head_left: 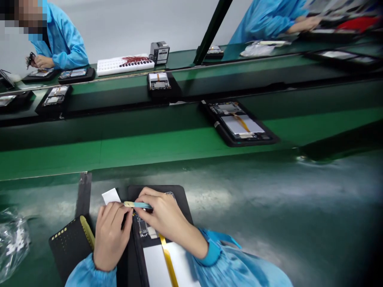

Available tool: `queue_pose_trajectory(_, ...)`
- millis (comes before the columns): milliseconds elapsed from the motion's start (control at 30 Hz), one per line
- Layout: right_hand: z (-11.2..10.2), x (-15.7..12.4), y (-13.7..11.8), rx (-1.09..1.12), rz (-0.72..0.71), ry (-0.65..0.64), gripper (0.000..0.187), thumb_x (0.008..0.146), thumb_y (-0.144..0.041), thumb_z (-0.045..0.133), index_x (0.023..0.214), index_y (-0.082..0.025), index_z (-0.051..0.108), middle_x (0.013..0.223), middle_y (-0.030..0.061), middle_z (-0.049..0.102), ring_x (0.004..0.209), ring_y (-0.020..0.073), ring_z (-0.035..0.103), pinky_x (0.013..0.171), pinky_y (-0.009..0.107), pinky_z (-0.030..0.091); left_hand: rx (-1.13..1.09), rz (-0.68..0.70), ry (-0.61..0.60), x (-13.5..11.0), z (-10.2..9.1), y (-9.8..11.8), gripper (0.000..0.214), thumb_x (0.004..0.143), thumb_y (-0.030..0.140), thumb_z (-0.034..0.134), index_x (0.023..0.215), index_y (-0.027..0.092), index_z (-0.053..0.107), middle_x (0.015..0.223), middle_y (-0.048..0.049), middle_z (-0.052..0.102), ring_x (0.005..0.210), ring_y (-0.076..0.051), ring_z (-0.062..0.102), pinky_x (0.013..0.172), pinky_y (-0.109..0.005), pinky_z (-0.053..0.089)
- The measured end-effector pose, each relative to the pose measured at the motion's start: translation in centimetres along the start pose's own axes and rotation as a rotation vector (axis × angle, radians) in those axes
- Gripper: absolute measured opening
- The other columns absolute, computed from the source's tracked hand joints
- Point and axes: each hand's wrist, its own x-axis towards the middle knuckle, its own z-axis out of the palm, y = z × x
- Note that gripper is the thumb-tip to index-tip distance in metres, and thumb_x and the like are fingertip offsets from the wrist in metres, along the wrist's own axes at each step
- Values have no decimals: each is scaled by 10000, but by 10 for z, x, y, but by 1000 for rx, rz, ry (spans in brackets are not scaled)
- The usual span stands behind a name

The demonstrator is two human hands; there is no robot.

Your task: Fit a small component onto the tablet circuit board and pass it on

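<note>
My left hand (111,235) and my right hand (163,217) meet over an opened tablet (158,255) that lies in a black tray (179,195) at the near edge of the bench. Both hands pinch a thin light-blue strip with a pale tip (138,205), held level above the tablet's circuit board. A yellow ribbon cable (167,259) runs down the tablet's white inner panel. A small white paper piece (110,196) lies just left of my left fingers.
A black perforated pad with a yellow tool (70,243) sits at my left, a crumpled clear bag (13,239) further left. On the green conveyor (179,143) ride several trays with open tablets (239,123). Other workers in blue coats (64,40) sit across.
</note>
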Motion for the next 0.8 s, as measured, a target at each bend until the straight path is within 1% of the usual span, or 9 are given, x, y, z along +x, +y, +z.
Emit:
queue_pose_trajectory(133, -1, 2, -1, 13, 18, 5, 87, 819, -150, 646, 791, -183, 721, 825, -10, 683, 679, 137, 651, 576, 226, 395, -17, 8, -9, 2, -3, -2, 116, 908, 132, 503, 817, 180, 558, 748, -9, 630, 719, -166, 557, 665, -297, 370)
queue_pose_trajectory(367, -2, 5, -6, -26, 83, 16, 140, 809, -178, 667, 675, -198, 703, 760, -34, 673, 648, 129, 642, 523, 238, 325, 3, 43, -11, 5, -3, -2, 116, 901, 114, 508, 817, 180, 554, 754, -6, 652, 725, -163, 572, 651, -295, 345)
queue_pose_trajectory(600, 0, 5, -7, -68, 101, 30, 121, 810, -183, 660, 697, -199, 702, 765, -34, 673, 645, 134, 646, 506, 247, 297, 37, 64, -14, 7, -5, 0, 141, 895, 102, 504, 781, 174, 545, 719, -1, 642, 708, -168, 575, 649, -302, 319)
queue_pose_trajectory(800, 1, 6, -10, -104, 171, 40, 149, 806, -192, 630, 673, -204, 698, 751, -26, 676, 642, 143, 652, 505, 252, 308, 24, 52, -15, 13, -3, 5, 152, 901, 118, 478, 780, 180, 546, 723, 8, 644, 696, -150, 578, 642, -291, 319)
